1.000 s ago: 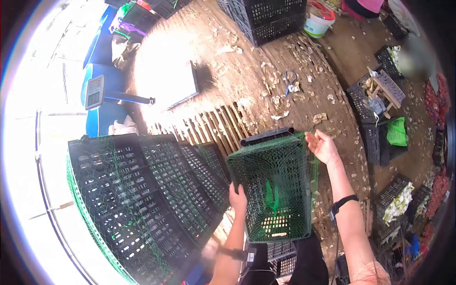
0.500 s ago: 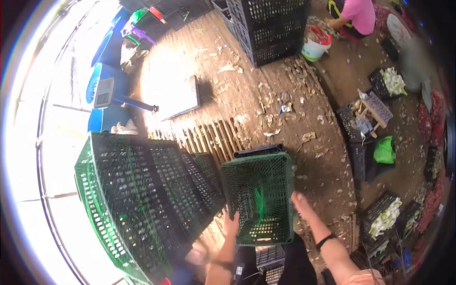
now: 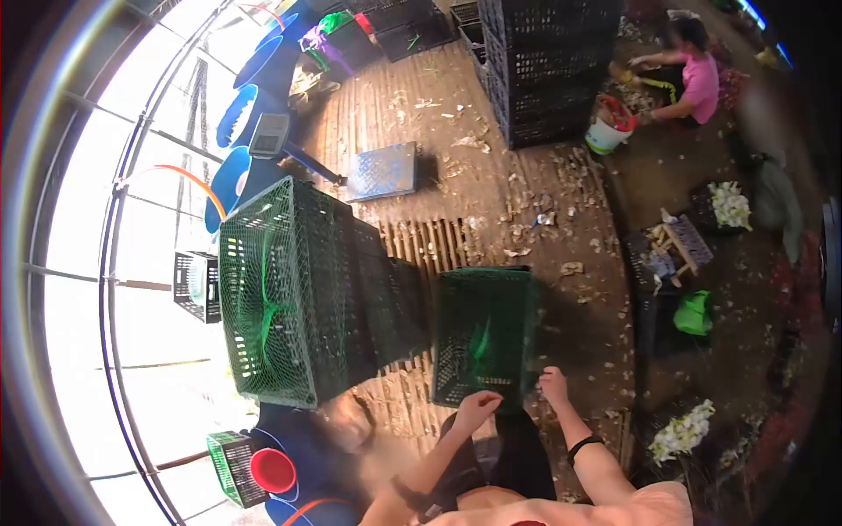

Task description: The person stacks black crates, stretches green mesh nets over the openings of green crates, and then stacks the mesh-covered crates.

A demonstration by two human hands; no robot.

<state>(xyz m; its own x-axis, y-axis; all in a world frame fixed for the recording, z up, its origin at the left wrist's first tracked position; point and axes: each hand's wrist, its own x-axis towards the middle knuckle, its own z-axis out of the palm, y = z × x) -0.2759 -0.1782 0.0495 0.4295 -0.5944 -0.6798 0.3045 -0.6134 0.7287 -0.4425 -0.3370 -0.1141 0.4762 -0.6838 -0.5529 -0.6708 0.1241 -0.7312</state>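
A black plastic crate, lined with green mesh net, stands in front of me with its open top facing up; a brighter green bunch of net lies inside. My left hand is at the near rim, its fingers pinched together. Just beyond the near right corner is my right hand, its fingers curled. Whether either hand pinches the edge of the net is too blurred to make out. On the left rises a stack of black crates, its top one covered with green net.
A platform scale with a display stands ahead. Tall black crates rise beyond. A person in pink sits by a white bucket. Blue barrels line the left; crates of white vegetables stand right.
My left hand has moved from the crate's left side to its near rim. My right hand has come in closer with its fingers curled. The view has shifted, showing more on the left.
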